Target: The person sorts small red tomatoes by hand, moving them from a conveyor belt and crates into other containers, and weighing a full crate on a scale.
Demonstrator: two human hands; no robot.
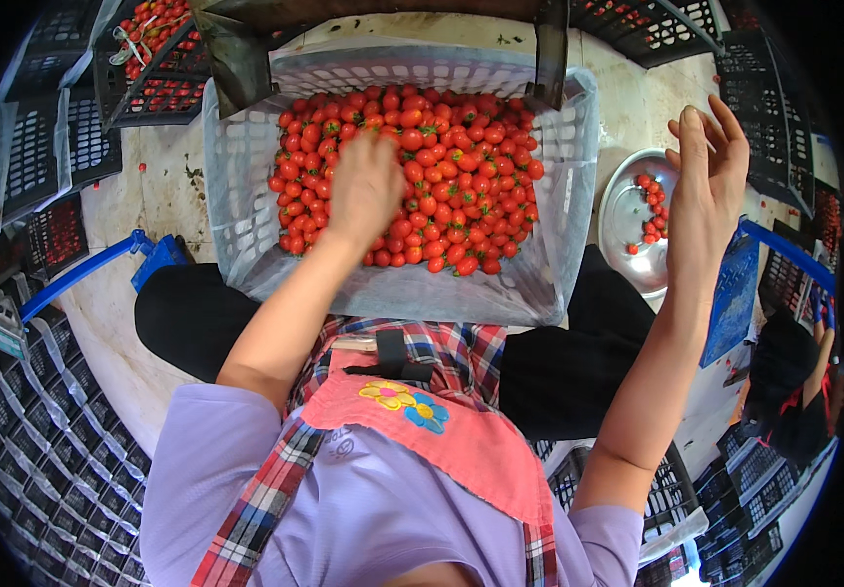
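Observation:
Before me is a plastic crate lined with a thin whitish sheet (392, 297), filled with red cherry tomatoes (458, 183), some with green calyxes. My left hand (369, 187), blurred, reaches down onto the tomatoes left of the middle; its fingertips are hard to make out and I cannot tell whether it grips one. Raised at the right, my right hand (712, 158) has its fingers apart and no object visible in it. Below and beside that hand, partly covered by it, sits a round metal basin (623, 213) with a small group of tomatoes in it.
A dark metal frame (234, 62) overhangs the crate's far side. Black plastic crates (763, 110) stand around, one holding tomatoes (154, 37) at the upper left. Stacked crates (47, 411) fill the lower left. Another person (789, 374) is at the far right.

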